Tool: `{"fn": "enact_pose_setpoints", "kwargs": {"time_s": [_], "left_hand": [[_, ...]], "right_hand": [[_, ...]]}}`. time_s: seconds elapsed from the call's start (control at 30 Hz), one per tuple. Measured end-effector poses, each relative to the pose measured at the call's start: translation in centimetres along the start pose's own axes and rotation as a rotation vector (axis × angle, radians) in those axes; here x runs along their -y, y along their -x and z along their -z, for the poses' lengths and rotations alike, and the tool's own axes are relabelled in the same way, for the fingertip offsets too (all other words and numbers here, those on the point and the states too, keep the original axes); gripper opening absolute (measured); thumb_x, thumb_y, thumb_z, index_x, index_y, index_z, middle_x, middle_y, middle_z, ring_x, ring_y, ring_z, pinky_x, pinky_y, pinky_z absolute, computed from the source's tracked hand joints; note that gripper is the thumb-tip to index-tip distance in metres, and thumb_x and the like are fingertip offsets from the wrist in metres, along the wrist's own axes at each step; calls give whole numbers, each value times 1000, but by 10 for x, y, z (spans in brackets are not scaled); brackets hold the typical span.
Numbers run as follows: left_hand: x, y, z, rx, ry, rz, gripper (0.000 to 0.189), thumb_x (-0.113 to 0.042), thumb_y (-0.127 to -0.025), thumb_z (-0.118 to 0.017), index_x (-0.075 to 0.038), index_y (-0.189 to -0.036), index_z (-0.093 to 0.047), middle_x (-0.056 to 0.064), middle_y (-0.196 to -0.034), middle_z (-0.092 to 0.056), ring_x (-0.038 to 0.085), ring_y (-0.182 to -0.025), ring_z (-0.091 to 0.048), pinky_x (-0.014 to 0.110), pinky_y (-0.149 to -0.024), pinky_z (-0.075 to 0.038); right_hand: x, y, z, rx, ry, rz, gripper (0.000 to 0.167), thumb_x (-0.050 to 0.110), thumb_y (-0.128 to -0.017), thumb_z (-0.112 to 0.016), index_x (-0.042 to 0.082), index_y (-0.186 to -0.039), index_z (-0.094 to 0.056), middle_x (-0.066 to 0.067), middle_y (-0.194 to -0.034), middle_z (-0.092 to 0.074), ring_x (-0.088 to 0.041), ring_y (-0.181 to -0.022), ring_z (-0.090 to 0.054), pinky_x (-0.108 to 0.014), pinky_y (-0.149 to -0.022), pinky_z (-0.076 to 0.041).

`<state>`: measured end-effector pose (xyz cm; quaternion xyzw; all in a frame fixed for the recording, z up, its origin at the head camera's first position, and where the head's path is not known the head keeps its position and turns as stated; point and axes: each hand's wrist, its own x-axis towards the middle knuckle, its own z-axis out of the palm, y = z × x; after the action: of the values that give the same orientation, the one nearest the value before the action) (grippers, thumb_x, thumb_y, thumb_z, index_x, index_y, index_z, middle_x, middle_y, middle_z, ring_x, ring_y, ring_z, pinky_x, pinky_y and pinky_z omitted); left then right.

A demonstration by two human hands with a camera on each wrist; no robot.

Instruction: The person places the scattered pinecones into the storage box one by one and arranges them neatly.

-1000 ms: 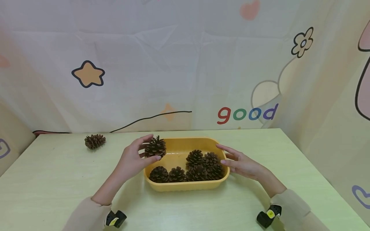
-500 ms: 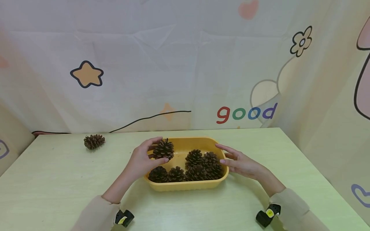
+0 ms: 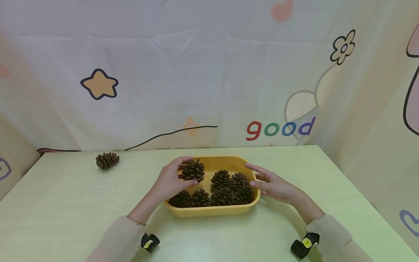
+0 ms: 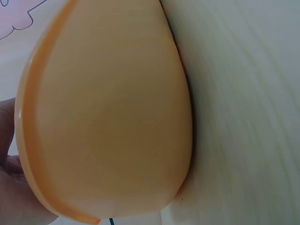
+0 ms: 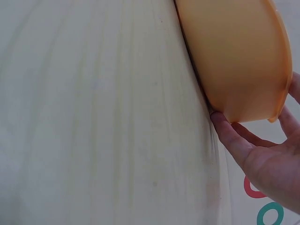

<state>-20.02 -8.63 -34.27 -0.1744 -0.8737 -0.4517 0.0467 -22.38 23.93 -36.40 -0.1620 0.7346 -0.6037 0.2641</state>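
My left hand [image 3: 173, 182] pinches a brown pine cone [image 3: 194, 171] between thumb and fingers, over the left part of a yellow plastic basin [image 3: 212, 210]. Inside the basin, several other pine cones [image 3: 223, 196] sit along the front and right side. At the right end, my right hand [image 3: 278, 186] holds the basin, thumb and index fingertip over the rim and other fingers against the outer wall. The right wrist view shows these fingers [image 5: 234, 140] touching the basin's lower corner. In the left wrist view the basin wall [image 4: 112, 112] hides the held pine cone and most of the left hand.
One more pine cone [image 3: 107, 161] lies on its side at the table's back left. The pale wooden table [image 3: 65, 214] meets a printed cloth backdrop [image 3: 209, 80] behind it, with more cloth at both sides.
My left hand has moved right with the pine cone, from the basin's left rim to over its inside. The right hand and the basin have stayed in place.
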Motion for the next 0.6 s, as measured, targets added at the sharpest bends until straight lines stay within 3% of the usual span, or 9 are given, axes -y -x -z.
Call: {"fn": "enact_pose_setpoints", "kwargs": {"time_s": [0.33,0.6], "left_hand": [[4,-11,-7,28,-59,-8,65,-9,-71,-77,-4,-128,-48,12,-126,-52,32,-112,-50,43,-92,-44],[7,-18,-12,88,-136,-17,62,-8,-70,-78,-4,-125,-52,10,-123,-55,29,-113,-50,43,-94,-43]], "right_hand": [[0,0,1,-1,0,5,70,21,-91,-56,14,-147,-15,-30,-145,-7,-39,-124,-34,-38,-94,-44],[0,0,1,6,-5,9,69,21,-91,-56,15,-147,-15,-30,-144,-9,-35,-121,-38,-35,-92,-46]]}}
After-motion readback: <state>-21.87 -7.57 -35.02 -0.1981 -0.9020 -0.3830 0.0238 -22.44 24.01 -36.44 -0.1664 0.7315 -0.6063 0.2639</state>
